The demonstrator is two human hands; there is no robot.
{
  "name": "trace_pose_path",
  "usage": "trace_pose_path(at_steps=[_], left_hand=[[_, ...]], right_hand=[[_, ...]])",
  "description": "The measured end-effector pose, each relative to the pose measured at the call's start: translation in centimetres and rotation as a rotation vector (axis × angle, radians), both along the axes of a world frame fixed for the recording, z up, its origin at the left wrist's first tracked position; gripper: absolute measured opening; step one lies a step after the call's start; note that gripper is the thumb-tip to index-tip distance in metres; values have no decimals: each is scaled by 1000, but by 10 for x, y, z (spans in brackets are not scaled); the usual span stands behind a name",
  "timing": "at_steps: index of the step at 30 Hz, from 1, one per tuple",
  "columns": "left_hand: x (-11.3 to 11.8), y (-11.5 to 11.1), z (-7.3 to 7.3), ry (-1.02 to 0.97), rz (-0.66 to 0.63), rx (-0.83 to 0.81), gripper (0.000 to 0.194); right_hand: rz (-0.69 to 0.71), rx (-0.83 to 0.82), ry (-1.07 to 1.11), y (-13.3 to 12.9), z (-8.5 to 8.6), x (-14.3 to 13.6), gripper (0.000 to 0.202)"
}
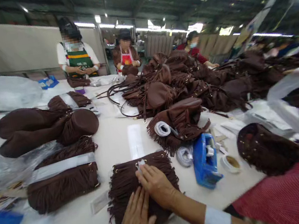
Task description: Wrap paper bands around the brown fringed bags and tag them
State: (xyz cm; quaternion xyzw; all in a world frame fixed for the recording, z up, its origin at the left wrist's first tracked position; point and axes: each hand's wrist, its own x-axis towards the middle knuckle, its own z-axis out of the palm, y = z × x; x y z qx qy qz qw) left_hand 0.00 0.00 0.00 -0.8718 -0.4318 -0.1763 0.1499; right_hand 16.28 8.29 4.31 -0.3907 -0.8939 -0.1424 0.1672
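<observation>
A brown fringed bag (122, 188) lies flat on the white table (127, 139) just in front of me. My left hand (136, 222) rests palm down on its lower fringe, fingers spread. My right hand (156, 184) lies across the bag's upper middle, fingertips touching a small strip of clear tape (140, 164) at the top edge. A white cuff covers my right wrist. Neither hand grips anything.
A blue tape dispenser (205, 160) and tape rolls (184, 156) sit right of the bag. Another fringed bag with a tape band (62, 177) lies left. A big heap of brown bags (187, 82) fills the middle. Three people work at the far end.
</observation>
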Motion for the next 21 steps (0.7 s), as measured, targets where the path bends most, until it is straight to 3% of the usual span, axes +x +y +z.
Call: trace_pose_path(at_steps=[5,9,15,18,21], left_hand=[[7,-5,10,-137,104,-175,76],[6,2,27,-193,116,-376,84],[-1,20,42,-115,52,-536,93],[-4,22,45,-63,27,-570,87],[-5,21,47,-24,7,-561,75]], right_hand=[[77,-31,-5,-6,-4,22,37],[79,-233,-30,-8,0,22,36],[76,-481,57,-8,11,24,50],[-4,-486,206,-34,23,33,45],[-151,-543,383,-93,32,49,27]])
